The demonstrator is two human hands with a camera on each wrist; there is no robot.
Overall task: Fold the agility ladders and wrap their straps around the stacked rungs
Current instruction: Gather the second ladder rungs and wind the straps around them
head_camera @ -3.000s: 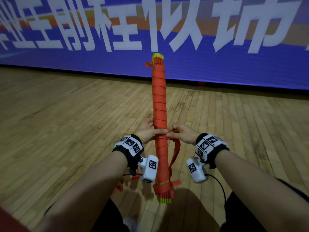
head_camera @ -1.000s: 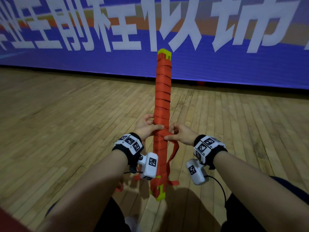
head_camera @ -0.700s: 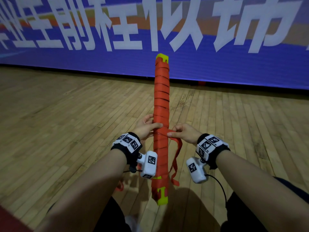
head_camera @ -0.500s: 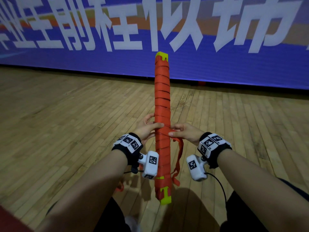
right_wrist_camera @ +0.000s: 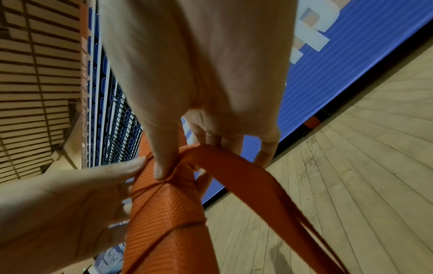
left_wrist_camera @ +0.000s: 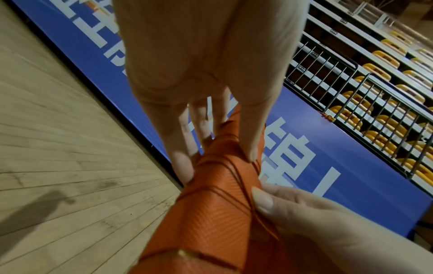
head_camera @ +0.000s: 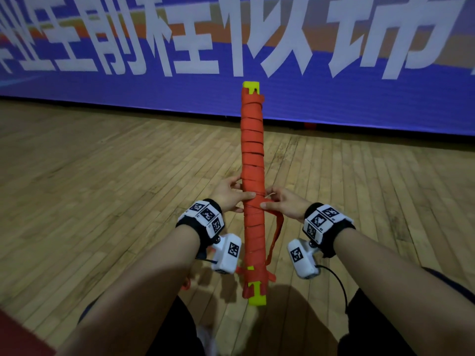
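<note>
A long bundle of stacked yellow rungs [head_camera: 253, 160], wound nearly end to end in orange strap, is held out lengthwise in front of me above the floor. My left hand [head_camera: 231, 195] grips its middle from the left, thumb across the top and fingers underneath [left_wrist_camera: 185, 166]. My right hand [head_camera: 279, 204] pinches the strap [right_wrist_camera: 178, 163] against the bundle [right_wrist_camera: 164, 213] from the right. A loose loop of strap [head_camera: 279, 227] hangs below the right hand [right_wrist_camera: 257, 185]. Yellow rung ends [head_camera: 257, 299] stick out at the near end.
A wooden gym floor [head_camera: 102, 188] lies below. A blue banner with large white characters [head_camera: 180, 47] runs along the far wall. Railings and yellow seats [left_wrist_camera: 374, 83] stand behind it. My dark-trousered legs [head_camera: 174, 327] are at the bottom.
The bundle has been rotated in my hands, taking up strap. The hanging loop beside the right hand has grown shorter. Both hands stay at the bundle's middle.
</note>
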